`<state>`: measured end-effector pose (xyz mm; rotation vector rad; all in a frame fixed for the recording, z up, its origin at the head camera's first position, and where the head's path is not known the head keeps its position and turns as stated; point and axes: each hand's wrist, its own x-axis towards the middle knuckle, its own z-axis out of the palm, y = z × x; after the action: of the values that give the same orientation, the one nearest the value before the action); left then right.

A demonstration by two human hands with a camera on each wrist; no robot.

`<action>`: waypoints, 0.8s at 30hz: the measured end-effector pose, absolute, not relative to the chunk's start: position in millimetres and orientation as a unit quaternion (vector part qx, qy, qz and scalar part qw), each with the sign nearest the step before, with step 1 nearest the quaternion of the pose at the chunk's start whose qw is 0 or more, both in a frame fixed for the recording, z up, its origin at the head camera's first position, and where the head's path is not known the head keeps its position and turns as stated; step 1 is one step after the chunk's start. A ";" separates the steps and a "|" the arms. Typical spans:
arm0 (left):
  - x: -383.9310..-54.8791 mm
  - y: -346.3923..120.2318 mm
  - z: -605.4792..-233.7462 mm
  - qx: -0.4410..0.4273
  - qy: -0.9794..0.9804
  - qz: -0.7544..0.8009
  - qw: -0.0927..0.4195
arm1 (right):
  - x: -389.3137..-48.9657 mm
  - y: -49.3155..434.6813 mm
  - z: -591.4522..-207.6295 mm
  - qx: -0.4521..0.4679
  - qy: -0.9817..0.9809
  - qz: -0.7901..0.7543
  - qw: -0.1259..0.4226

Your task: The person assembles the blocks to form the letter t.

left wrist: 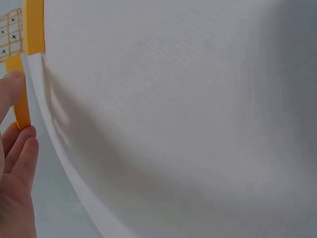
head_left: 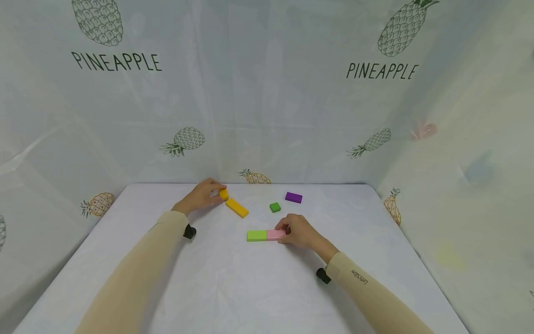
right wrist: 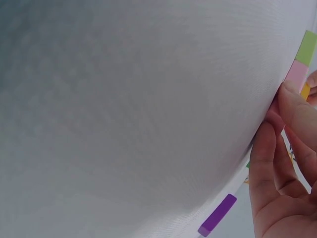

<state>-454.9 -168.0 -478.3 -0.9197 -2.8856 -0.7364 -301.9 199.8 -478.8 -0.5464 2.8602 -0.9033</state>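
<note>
Near the table's back edge, my left hand (head_left: pixel 205 194) pinches a small yellow-orange block (head_left: pixel 224 194) between thumb and fingers; the left wrist view shows this block (left wrist: pixel 21 101) too. Just in front of it lies a longer yellow-orange block (head_left: pixel 237 208). At the middle of the table, my right hand (head_left: pixel 299 231) grips the right end of a pink block (head_left: pixel 273 235). The pink block's left end meets a light green block (head_left: pixel 256 236), both in one row. In the right wrist view, thumb and fingertips cover part of the pink block (right wrist: pixel 296 74).
A small green block (head_left: pixel 275 207) lies between the long yellow-orange block and the right hand. Farther back and to the right is a purple block (head_left: pixel 294 197). The white table (head_left: pixel 225 287) ends at a hanging cloth (head_left: pixel 267 93) printed with pineapples.
</note>
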 end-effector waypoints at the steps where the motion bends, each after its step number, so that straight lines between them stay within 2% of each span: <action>1: -454.2 -167.3 -477.1 -0.304 -0.923 -0.235 0.018 | -301.8 199.5 -478.4 -0.179 0.938 -0.295 0.046; 24: -427.3 -129.2 -459.9 -0.376 -0.893 -0.247 0.005 | -297.5 198.0 -474.0 -0.186 0.938 -0.290 0.038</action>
<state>-427.3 -129.2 -459.9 -1.1765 -2.7966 -0.7747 -297.5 198.0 -474.0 -0.5719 2.8772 -0.8903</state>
